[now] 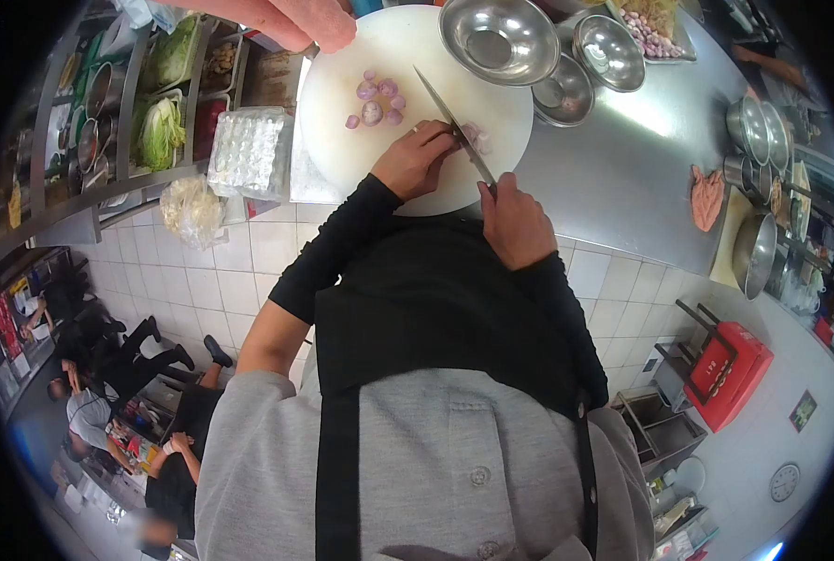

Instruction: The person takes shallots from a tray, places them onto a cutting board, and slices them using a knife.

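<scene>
Toward the left end of the steel counter (613, 178), close to its near edge, you have the round white board (335, 131). At the board's far right edge a large steel bowl (527, 58) overlaps the rim in view; cannot tell whether it rests on it. If it does, a jolt to the board could tip the bowl.

Your black-sleeved forearms converge over the near edge, the left angled forward and right, the right coming up from the near right side. Between them the knife (440, 103) slants across the board, tip toward the far left. Main hazard, as judged: blade and left fingertips are very close, so a stroke that drifts left, or fingertips left uncurled, could cause a cut.

Right hand (520, 224): fingers wrapped firmly about the handle, knuckles upward. Left hand (412, 164): palm down, fingers bunched together beside the blade; whatever they pin is mostly hidden, so cannot tell what they grip. If it is round, it could roll under the edge.

Peeled shallots (372, 113) lie in a cluster left of the blade, loose and likely to roll if nudged. Smallest, the pale cut pieces (478, 138) sit right of the blade, toward the board's right edge; a sideways sweep could scatter them
</scene>
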Motion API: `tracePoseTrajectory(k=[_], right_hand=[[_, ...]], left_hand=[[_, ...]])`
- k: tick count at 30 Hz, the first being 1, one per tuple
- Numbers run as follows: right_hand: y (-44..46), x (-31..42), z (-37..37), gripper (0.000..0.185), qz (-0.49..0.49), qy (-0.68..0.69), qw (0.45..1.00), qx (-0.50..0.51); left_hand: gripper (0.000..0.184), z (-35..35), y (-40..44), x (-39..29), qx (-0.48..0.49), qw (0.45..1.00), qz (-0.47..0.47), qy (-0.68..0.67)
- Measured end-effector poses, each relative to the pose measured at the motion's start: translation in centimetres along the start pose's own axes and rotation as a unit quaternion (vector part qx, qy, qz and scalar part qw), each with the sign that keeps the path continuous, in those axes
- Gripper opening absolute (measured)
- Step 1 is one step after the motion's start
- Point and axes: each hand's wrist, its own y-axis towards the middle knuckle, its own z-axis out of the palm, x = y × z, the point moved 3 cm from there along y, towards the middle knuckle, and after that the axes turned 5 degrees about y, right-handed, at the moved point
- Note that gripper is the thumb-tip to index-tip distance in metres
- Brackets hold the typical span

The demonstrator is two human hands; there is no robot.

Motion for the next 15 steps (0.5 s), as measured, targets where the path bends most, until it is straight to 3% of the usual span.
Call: tracePoseTrajectory(k=[15], right_hand=[[0.4, 0.1, 0.6, 0.034, -0.005, 0.029, 0.999, -0.018]], left_hand=[[0.032, 0.0, -0.3, 0.0, -0.002, 1.000, 0.013, 0.009]])
